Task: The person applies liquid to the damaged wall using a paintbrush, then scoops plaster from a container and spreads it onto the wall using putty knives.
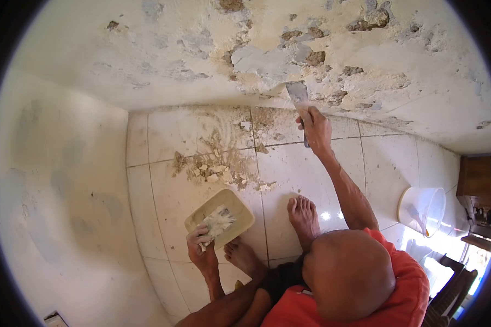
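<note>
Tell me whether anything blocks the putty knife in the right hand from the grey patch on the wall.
Nothing visible stands between the putty knife in the right hand and the grey patch; the loose rubble lies on the floor, off that path.

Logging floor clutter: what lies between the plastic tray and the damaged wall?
Broken chips and crumbs, scattered on the tiled floor; the head view shows them.
</note>
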`<act>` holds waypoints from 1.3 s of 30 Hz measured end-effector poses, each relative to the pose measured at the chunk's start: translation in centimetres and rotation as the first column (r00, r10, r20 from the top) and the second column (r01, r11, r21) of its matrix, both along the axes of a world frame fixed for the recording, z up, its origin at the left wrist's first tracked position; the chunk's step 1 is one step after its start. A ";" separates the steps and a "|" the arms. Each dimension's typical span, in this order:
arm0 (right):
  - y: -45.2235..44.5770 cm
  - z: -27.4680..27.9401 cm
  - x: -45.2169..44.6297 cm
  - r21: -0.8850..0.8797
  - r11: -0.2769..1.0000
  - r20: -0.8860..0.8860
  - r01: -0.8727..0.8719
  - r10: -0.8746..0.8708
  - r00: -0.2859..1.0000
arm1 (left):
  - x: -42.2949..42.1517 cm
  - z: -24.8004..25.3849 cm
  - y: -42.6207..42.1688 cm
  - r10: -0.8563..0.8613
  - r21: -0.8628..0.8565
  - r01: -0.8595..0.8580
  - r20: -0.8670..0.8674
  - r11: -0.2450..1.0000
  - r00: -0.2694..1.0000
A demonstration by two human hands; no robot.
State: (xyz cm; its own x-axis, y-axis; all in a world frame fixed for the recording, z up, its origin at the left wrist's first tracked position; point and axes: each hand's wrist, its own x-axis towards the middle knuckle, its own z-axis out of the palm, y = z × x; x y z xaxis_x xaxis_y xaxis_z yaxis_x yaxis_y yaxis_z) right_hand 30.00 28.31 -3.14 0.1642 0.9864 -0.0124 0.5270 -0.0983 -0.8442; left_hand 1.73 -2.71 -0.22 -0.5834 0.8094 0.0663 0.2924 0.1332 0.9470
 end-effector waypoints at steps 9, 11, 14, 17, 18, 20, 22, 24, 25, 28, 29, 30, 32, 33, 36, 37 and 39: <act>-6.2 6.6 -1.8 -0.147 0.931 -0.272 -0.334 0.286 0.919 | -0.2 0.5 -0.4 0.127 -0.090 -0.123 0.038 0.988 0.991; -7.4 8.1 -2.9 -0.160 0.889 -0.286 -0.429 0.375 0.882 | -0.7 0.8 -0.2 0.280 -0.206 -0.243 0.179 0.948 0.943; -8.7 8.2 -4.8 -0.122 0.757 -0.310 -0.642 0.586 0.749 | -0.9 1.7 0.8 0.318 -0.216 -0.289 0.113 0.933 0.941; -9.8 7.8 -6.4 -0.095 0.628 -0.279 -0.773 0.728 0.626 | -1.2 1.4 0.2 0.390 -0.167 -0.358 0.234 0.919 0.891; -10.2 7.8 -6.6 -0.136 0.589 -0.255 -0.797 0.756 0.602 | -1.1 1.4 0.0 0.400 -0.100 -0.394 0.401 0.914 0.824; -10.1 7.8 -7.0 -0.238 0.558 -0.247 -0.795 0.757 0.605 | -2.7 0.7 -0.9 0.413 -0.117 -0.402 0.410 0.908 0.813; -10.4 8.2 -7.2 -0.346 0.519 -0.236 -0.781 0.758 0.608 | -3.8 0.5 -1.7 0.460 -0.024 -0.467 0.226 0.884 0.859; -10.3 9.2 -8.2 -0.260 0.435 -0.036 -0.862 0.888 0.459 | -4.8 1.3 -2.6 0.462 -0.164 -0.439 0.147 0.883 0.875; -10.5 10.4 -9.1 -0.304 0.403 0.007 -0.863 0.907 0.421 | -5.2 1.5 -2.7 0.423 -0.195 -0.402 0.083 0.895 0.902; -10.6 9.9 -10.7 -0.216 0.233 0.267 -0.948 0.948 0.172 | -6.1 -0.1 -2.9 0.410 -0.156 -0.380 0.262 0.912 0.874; -10.6 9.7 -11.5 -0.215 0.227 0.268 -0.950 0.949 0.166 | -6.3 -1.2 -2.8 0.390 -0.077 -0.407 0.495 0.910 0.777; -10.9 9.4 -12.5 -0.235 0.134 0.411 -0.963 0.911 0.027 | -6.7 -2.3 -2.7 0.394 -0.077 -0.413 0.496 0.907 0.774; -11.6 8.5 -14.7 -0.273 0.038 0.538 -0.961 0.834 -0.119 | -7.3 -4.1 -2.3 0.238 0.120 -0.484 0.754 0.867 0.612; -12.1 7.8 -15.9 -0.295 0.015 0.572 -0.956 0.804 -0.163 | -7.4 -4.6 -1.9 0.240 0.120 -0.489 0.756 0.864 0.609; -12.8 6.3 -18.7 -0.387 -0.061 0.597 -0.920 0.743 -0.301 | -7.5 -5.5 -0.5 0.184 0.156 -0.526 0.823 0.836 0.537; -12.9 5.9 -19.3 -0.451 -0.113 0.582 -0.886 0.715 -0.387 | -7.5 -5.8 0.0 0.154 0.154 -0.534 0.860 0.831 0.487; -13.1 5.1 -19.8 -0.437 -0.116 0.574 -0.892 0.727 -0.376 | -7.8 -6.8 0.4 0.128 0.146 -0.550 0.894 0.822 0.429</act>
State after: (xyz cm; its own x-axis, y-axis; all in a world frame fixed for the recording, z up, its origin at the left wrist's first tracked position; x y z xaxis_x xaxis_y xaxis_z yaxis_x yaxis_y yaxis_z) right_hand 10.22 15.24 1.99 -0.9385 0.0131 -0.3450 0.1014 0.9657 -0.2392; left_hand -6.06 -2.27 -7.03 -0.7429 0.5543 -0.3753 -0.6266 -0.3785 0.6813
